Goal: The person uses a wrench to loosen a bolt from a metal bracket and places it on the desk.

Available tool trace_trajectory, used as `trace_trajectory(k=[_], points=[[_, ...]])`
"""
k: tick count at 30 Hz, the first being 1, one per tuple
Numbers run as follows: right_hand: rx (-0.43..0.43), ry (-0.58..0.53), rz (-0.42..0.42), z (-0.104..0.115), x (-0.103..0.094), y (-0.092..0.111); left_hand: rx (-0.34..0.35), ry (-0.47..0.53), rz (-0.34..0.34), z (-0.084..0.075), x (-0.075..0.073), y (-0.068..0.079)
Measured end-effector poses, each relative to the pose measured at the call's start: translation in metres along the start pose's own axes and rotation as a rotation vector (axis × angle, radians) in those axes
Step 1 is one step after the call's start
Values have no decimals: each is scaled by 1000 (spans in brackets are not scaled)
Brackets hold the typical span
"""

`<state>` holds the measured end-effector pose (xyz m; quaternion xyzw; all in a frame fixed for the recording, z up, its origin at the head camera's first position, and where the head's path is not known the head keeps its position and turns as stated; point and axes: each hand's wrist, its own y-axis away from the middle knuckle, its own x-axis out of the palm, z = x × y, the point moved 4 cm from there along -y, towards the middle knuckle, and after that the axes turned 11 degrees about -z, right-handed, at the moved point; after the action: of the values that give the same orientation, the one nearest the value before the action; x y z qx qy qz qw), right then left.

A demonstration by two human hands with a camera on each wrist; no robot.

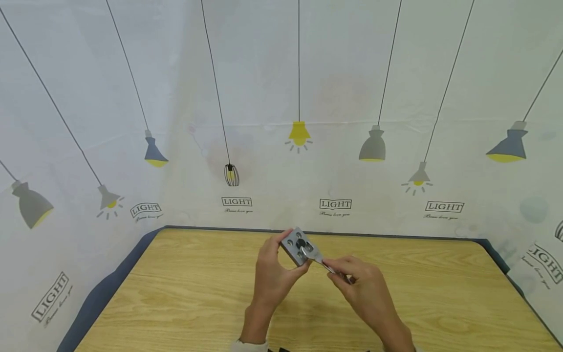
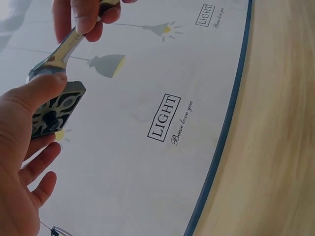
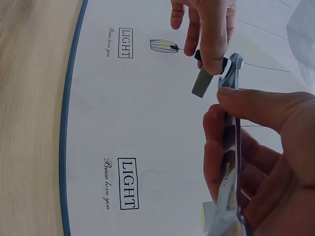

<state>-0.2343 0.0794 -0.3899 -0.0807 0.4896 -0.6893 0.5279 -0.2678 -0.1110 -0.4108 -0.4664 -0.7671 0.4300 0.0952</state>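
Observation:
My left hand (image 1: 271,277) grips a small grey square plate (image 1: 293,250) by its edges, thumb and fingers on opposite sides. The plate has round holes near its corners and a dark bolt head (image 1: 300,243) at its middle. In the left wrist view the plate's recessed other face shows, with the black end of the bolt (image 2: 51,121) in it. A shiny metal spanner (image 3: 229,152) is pinched between thumb and fingers of my right hand (image 1: 364,289). Its open end (image 1: 305,251) lies against the bolt head. Both hands are raised over the table.
A light wood-grain table (image 1: 198,293) spreads beneath the hands. Behind and at both sides hangs a white backdrop (image 1: 264,98) printed with lamps and the word LIGHT. Dark blue edging (image 1: 105,288) runs along the table's border.

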Motion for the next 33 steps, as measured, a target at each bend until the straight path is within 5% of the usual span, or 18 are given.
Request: trace_trajectory(k=[13,24,33], points=[[13,41,12,2,1,0,63,-5,55,-6,4,2],[-54,69,-24,0,-4,-1,-16,179,243,0,0,0],[-122,43,-34,-2,-4,-1,-76,230,320,2,-3,0]])
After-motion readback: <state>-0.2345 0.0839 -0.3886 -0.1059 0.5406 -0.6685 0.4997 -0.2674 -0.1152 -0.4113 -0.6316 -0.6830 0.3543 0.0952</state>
